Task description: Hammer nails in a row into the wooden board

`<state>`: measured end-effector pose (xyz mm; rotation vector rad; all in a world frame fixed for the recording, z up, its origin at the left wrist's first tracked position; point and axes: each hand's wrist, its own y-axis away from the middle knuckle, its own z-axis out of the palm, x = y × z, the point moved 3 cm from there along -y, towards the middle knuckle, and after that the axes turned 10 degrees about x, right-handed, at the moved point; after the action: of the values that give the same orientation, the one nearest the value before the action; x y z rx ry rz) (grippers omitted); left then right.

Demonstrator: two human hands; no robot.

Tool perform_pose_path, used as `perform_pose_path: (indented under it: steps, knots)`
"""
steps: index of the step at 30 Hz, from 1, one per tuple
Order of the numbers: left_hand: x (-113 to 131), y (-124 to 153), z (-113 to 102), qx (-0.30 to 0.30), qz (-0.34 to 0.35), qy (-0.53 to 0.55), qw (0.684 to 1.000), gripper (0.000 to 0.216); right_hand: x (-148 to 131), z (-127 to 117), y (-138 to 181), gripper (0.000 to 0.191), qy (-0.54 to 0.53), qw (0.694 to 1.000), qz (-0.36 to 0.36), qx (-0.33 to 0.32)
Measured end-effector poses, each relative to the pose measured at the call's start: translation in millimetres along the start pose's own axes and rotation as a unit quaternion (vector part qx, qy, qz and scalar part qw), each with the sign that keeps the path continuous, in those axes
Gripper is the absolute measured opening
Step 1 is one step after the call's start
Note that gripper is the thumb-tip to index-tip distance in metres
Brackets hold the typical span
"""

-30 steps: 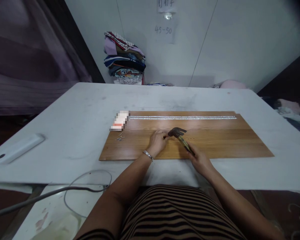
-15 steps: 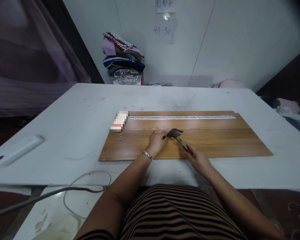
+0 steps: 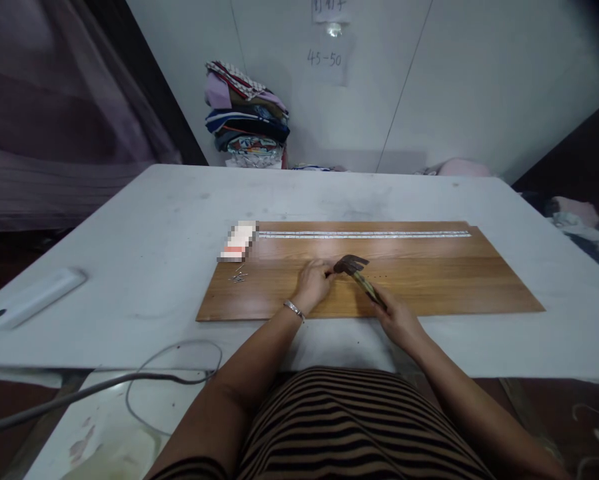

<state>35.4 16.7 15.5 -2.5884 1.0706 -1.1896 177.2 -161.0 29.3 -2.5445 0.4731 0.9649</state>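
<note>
My right hand (image 3: 396, 317) is wrapped round the handle of a claw hammer (image 3: 353, 263). The hammer's dark head is low over a brown wooden board (image 3: 439, 287), right beside the fingertips of my left hand (image 3: 313, 283). Those fingertips are pinched together at the board; whatever is between them is too small and partly hidden to make out. A short row of dark dots (image 3: 380, 276) marks the wood to the right of the hammer head. Several loose nails (image 3: 238, 277) lie on the board's left part.
A blurred white and red packet (image 3: 238, 241) rests on the board's far left corner, with pale printed strips (image 3: 364, 234) along the back. A long white device (image 3: 42, 298) lies on the white table (image 3: 144, 247). Folded clothes (image 3: 249, 120) are stacked behind; a grey cable (image 3: 104, 385) hangs in front.
The hammer head has tilted and shifted very slightly in my right hand. My left hand keeps its pinch in the same spot.
</note>
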Motion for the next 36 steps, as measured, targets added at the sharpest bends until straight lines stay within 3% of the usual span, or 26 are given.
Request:
perform_pose_path:
  steps: [13, 36]
  knots:
    - [0.3, -0.1, -1.1, 0.000, 0.004, -0.010, 1.000, 0.010, -0.5, 0.0, -0.5, 0.050, 0.011, 1.000, 0.003, -0.027]
    - [0.4, 0.0, -1.7, 0.002, 0.005, -0.007, 1.000, 0.008, 1.3, 1.5, -0.5, 0.050, -0.003, 1.000, 0.000, -0.008]
